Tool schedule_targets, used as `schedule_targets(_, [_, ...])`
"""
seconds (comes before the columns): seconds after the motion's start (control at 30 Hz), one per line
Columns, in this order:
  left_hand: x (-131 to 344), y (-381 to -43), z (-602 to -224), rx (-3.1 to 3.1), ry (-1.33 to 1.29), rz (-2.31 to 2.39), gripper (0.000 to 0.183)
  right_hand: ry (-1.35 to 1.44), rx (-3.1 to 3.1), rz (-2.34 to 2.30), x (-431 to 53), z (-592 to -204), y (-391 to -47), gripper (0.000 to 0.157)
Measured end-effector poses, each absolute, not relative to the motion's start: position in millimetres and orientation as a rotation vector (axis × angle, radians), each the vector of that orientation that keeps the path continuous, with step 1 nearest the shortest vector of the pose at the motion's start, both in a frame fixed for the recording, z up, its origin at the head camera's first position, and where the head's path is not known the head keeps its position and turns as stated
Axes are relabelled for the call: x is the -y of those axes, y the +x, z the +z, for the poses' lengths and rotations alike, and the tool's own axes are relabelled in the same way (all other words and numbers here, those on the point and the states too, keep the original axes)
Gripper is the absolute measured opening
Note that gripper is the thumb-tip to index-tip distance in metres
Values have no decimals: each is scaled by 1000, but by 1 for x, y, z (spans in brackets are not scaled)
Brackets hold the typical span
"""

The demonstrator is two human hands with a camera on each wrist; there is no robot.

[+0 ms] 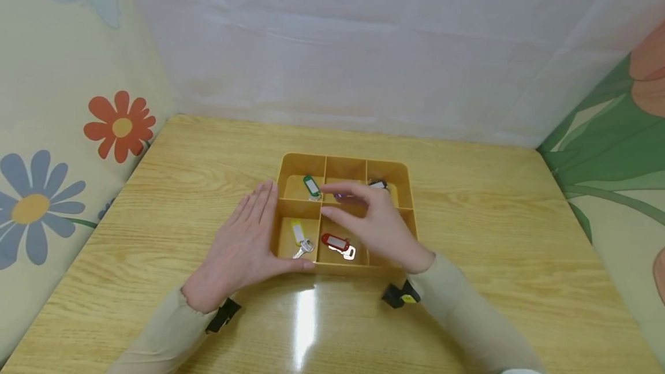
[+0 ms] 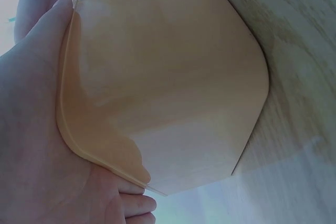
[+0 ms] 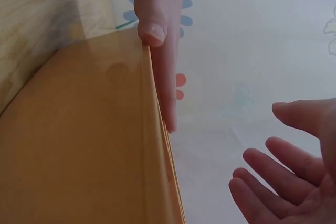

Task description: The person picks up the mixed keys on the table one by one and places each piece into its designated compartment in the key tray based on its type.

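Note:
A yellow box with six compartments (image 1: 299,207) sits on the table. My left hand (image 1: 243,241) rests along its left wall, fingers straight, the thumb on the front rim. Over the box's middle hovers my right hand (image 1: 376,221), thumb and index finger apart; the right wrist view shows nothing held. The compartments hold keys with tags: a green tag (image 1: 311,185) back left, a purple tag (image 1: 339,195) back middle, mostly hidden, and a black tag (image 1: 378,184) back right. Front left lies a yellow tag (image 1: 298,232) with its key (image 1: 303,248); front middle, a red tag (image 1: 335,242) with its key (image 1: 349,253). My right hand mostly hides the front right compartment.
The wooden table (image 1: 493,235) stretches around the box. A white cloth (image 1: 337,45) hangs behind it, and flower-printed panels stand left (image 1: 31,91) and right (image 1: 623,149). Black wrist-camera mounts sit under both wrists.

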State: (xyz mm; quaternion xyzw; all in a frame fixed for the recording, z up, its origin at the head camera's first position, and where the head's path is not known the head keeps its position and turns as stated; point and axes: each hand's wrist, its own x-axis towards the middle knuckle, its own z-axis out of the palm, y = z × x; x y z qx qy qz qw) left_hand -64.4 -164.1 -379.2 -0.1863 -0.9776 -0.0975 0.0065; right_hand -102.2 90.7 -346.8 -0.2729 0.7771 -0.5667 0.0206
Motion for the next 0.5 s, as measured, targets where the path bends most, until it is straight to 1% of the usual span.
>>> schedule_targets(0.27, [164, -65, -379, 3063, -578, -316, 148, -757, -2560, -1678, -112, -347, -108, 43])
schedule_targets(0.5, [164, -65, -379, 3063, -579, -314, 147, -681, -2560, -1668, -127, -345, -110, 46])
